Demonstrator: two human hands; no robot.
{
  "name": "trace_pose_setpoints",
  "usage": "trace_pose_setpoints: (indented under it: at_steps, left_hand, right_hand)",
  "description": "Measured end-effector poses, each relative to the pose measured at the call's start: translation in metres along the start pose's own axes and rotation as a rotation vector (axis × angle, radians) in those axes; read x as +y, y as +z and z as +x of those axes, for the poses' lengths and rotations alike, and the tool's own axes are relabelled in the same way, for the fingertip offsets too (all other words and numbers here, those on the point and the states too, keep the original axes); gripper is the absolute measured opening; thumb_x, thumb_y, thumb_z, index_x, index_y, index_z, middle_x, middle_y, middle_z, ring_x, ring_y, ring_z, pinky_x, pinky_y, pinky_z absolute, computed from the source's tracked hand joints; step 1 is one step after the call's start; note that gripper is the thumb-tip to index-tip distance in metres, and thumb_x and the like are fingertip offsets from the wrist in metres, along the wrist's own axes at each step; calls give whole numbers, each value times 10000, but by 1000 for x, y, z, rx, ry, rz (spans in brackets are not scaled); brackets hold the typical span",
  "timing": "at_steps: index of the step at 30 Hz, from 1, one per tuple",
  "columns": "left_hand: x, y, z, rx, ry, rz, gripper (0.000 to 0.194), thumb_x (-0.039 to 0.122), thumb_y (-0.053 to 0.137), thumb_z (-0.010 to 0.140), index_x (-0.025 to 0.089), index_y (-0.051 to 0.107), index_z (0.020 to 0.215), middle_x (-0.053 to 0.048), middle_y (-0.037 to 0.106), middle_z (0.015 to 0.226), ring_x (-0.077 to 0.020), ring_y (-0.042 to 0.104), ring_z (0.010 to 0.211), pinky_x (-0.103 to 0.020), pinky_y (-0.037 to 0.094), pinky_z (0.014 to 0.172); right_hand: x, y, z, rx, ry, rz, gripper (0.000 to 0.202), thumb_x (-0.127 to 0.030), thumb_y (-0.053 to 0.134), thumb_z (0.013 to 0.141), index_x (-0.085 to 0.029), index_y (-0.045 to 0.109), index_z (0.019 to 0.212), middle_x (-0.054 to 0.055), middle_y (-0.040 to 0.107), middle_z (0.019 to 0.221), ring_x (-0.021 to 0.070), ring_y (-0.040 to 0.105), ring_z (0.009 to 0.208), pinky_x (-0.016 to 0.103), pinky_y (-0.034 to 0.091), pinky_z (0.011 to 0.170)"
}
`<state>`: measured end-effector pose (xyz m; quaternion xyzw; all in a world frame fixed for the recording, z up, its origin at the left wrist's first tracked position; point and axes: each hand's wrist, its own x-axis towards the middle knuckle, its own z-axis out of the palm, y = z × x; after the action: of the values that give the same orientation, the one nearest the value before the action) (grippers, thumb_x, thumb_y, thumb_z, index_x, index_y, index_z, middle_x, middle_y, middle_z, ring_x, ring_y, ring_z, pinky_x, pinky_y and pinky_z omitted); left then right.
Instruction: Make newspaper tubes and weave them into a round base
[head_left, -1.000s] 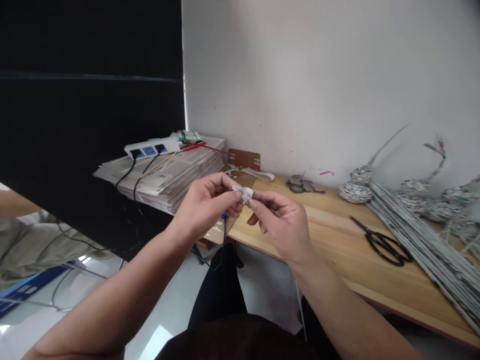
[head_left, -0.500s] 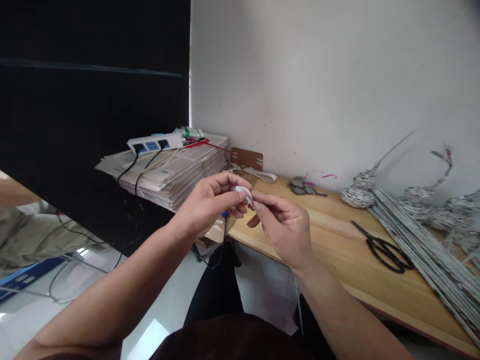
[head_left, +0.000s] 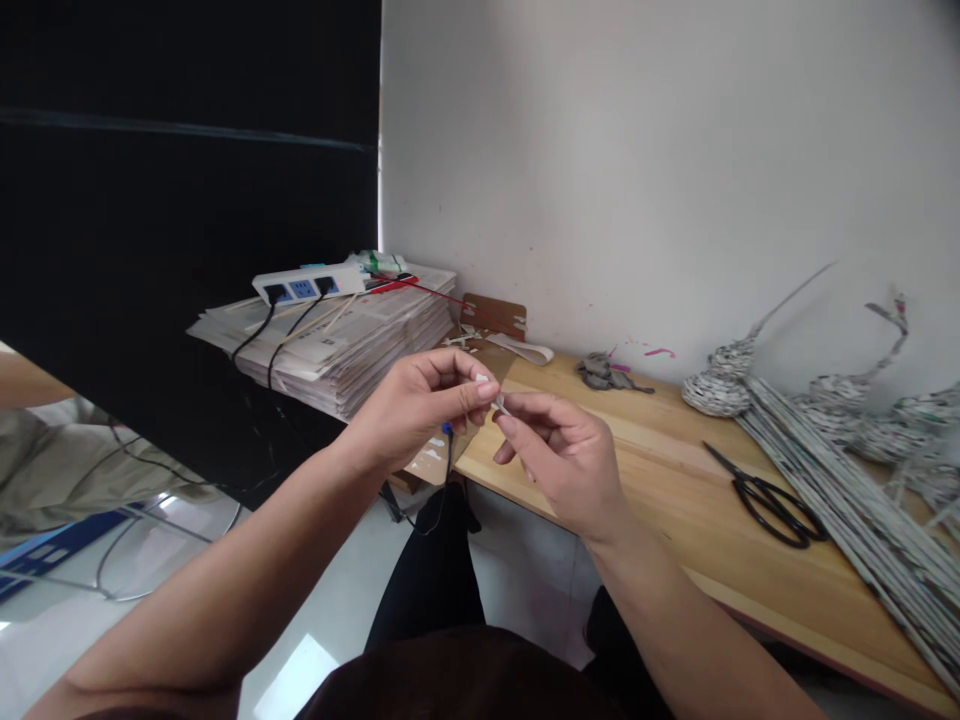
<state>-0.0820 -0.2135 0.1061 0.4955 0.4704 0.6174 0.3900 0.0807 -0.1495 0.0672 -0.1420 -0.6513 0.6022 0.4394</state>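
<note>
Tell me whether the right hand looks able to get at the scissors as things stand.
Probably yes: the scissors lie uncovered on the tabletop, with nothing visibly between them and the right hand. It is pinching a small white piece, though, and would likely need to release that.

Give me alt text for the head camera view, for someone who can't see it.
A person's left hand and right hand together pinch a small white piece. To their right, black scissors and a bundle of thin rods lie on a wooden table; to their left, a power strip rests on stacked paper.
</note>
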Motion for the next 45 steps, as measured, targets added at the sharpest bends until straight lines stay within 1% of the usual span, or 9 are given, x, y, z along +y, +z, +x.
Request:
trace_pose_setpoints:
  at_steps: [6,11,15,18,24,33,38,42,45]
  left_hand:
    - [-1,0,0,29,22,26,184,294,800,755,150,692,792,-15,655,690,-105,590,607,-202,486,566]
    - [1,3,-2,38,26,28,187,319,783,773,155,703,812,-25,677,712,-122,627,637,-220,514,592]
    - [1,4,-4,52,2,19,198,314,789,767,159,724,872,-38,707,805,-117,640,662,-229,536,636]
    - [-1,5,-6,61,-30,37,221,322,798,755,156,730,884,-46,710,810,-130,656,690,-233,542,649]
    - [-4,6,-9,104,-27,87,228,354,796,747,148,712,796,-44,698,745,-139,650,672,-229,523,611]
    - [-11,11,-10,136,-20,15,203,312,790,752,146,674,766,-23,688,718,-113,627,644,-205,508,592]
    - [-11,12,-10,164,-30,13,201,303,782,755,137,668,752,-30,697,714,-116,635,656,-201,513,603]
    - [-10,12,-10,156,-46,-22,180,278,784,752,132,680,740,-33,706,710,-112,642,656,-190,515,609]
    - [-9,12,-10,162,-58,-57,182,286,787,754,131,693,744,-36,713,707,-112,651,649,-195,526,616]
  right_hand:
    - [-4,-2,3,29,75,-5,178,-334,741,829,-205,752,951,30,727,787,128,665,661,199,491,475]
    - [-6,0,7,55,87,0,185,-355,728,836,-182,731,901,21,695,714,118,632,618,193,468,454]
    - [-6,2,7,75,90,16,174,-342,723,839,-180,718,904,11,681,685,114,635,589,182,443,423]
    - [-5,2,7,86,82,27,160,-328,722,842,-186,724,917,11,689,693,112,642,590,177,448,425]
    - [-5,3,7,118,82,-25,170,-321,727,834,-188,739,939,25,720,732,123,670,595,188,480,434]
    - [-5,5,8,144,64,-32,179,-298,747,818,-198,764,965,22,748,749,117,688,574,185,531,454]
    - [-4,9,4,191,-39,-128,182,-265,738,826,-214,772,997,23,767,803,122,704,618,215,585,536]
    - [2,9,0,216,-218,-316,221,-222,707,854,-254,763,1065,23,778,948,148,732,740,278,627,679]
    - [5,6,-1,203,-375,-486,269,-166,680,868,-250,746,1115,29,771,1040,163,738,825,303,628,759]
